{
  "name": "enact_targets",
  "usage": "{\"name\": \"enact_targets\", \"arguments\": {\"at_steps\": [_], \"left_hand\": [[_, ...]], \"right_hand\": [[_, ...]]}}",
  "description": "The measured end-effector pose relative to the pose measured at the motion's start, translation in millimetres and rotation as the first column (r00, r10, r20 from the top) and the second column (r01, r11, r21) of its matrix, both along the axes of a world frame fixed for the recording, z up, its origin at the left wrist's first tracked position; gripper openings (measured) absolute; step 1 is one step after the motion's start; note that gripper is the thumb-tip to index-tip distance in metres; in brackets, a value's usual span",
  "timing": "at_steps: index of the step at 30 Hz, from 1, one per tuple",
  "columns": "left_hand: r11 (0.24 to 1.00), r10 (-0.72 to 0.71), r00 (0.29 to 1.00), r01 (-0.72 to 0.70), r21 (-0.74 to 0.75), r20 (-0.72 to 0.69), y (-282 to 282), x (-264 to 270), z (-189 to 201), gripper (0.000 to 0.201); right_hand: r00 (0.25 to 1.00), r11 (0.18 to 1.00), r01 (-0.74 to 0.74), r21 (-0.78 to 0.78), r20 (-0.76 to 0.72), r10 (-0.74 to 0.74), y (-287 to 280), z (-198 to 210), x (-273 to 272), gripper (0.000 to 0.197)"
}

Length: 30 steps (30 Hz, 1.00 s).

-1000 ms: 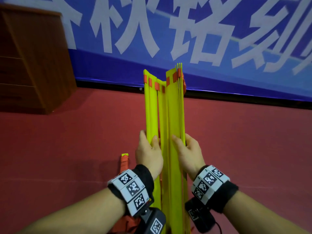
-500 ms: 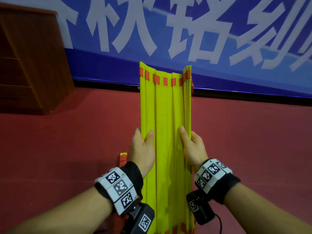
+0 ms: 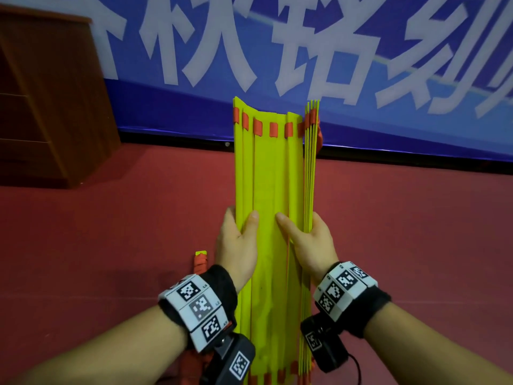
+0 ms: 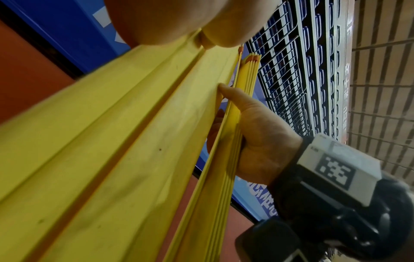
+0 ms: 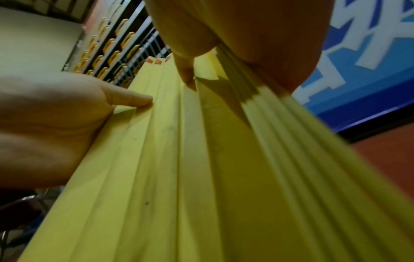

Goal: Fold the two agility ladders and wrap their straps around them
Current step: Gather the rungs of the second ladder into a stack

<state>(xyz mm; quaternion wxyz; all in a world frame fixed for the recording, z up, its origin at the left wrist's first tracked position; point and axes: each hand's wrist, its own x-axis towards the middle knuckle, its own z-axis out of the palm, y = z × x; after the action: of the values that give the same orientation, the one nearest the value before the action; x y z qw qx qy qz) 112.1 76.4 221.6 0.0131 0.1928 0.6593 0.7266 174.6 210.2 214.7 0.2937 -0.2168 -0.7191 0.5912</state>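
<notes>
head: I'm holding the yellow ladder (image 3: 270,218) upright over the red floor (image 3: 111,245), my left hand (image 3: 236,245) gripping its left slats, thumb on front | left wrist: my right hand (image 4: 257,134) is clasping the stacked slats | right wrist: my left thumb (image 5: 132,99) is pressing a slat

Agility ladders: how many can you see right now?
2. One yellow ladder is held upright between the left hand and right hand. A second, strap-wrapped bundle lies on the floor behind the left wrist, mostly hidden.
</notes>
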Motion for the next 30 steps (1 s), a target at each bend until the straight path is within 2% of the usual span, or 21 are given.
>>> {"name": "enact_targets", "arguments": {"at_steps": [2,4,8,12,15,18,20,23,24,28,30], "left_hand": [[0.998,-0.055,0.997,0.054,0.028,0.045,1,5,2,0.018],[0.995,-0.102,0.992,0.102,0.010,0.079,3,9,-2,0.033],[0.995,0.013,1.000,-0.011,-0.101,0.012,5,10,-7,0.036],[0.987,0.092,0.995,-0.097,-0.127,-0.042,4,7,-1,0.027],[0.987,0.073,0.997,-0.075,-0.145,-0.017,1,0,2,0.035],[0.986,0.035,0.999,-0.028,-0.162,0.038,1,-5,-4,0.055],[0.984,0.023,0.998,-0.012,-0.179,0.059,3,0,-2,0.049],[0.971,0.013,0.999,-0.001,-0.238,0.051,6,8,-4,0.031],[0.966,0.004,0.999,0.008,-0.259,0.045,6,10,-3,0.029],[0.957,0.016,1.000,-0.013,-0.290,0.008,3,13,-2,0.025],[0.958,0.023,0.999,-0.034,-0.286,-0.039,-1,14,0,0.021]], "right_hand": [[1.000,0.999,-0.004,0.053,0.012,0.004,-1,-6,-1,0.031],[0.998,0.991,-0.016,0.131,0.067,0.007,0,-10,-1,0.035],[0.995,0.987,-0.036,0.158,0.096,0.021,-2,-13,-1,0.046],[0.995,0.998,-0.036,0.050,0.093,0.031,4,-9,0,0.058],[0.992,0.993,-0.099,-0.062,0.070,0.103,12,-4,2,0.050],[0.978,0.966,-0.202,-0.159,0.018,0.207,8,6,10,0.029],[0.972,0.965,-0.229,-0.127,0.017,0.233,0,9,10,0.033],[0.969,0.969,-0.243,-0.044,0.036,0.245,-15,6,5,0.069],[0.971,0.971,-0.239,-0.026,0.021,0.240,-17,1,2,0.074],[0.981,0.978,-0.189,0.083,-0.019,0.192,-20,-5,1,0.061],[0.986,0.983,-0.160,0.086,-0.039,0.163,-15,-6,3,0.054]]}}
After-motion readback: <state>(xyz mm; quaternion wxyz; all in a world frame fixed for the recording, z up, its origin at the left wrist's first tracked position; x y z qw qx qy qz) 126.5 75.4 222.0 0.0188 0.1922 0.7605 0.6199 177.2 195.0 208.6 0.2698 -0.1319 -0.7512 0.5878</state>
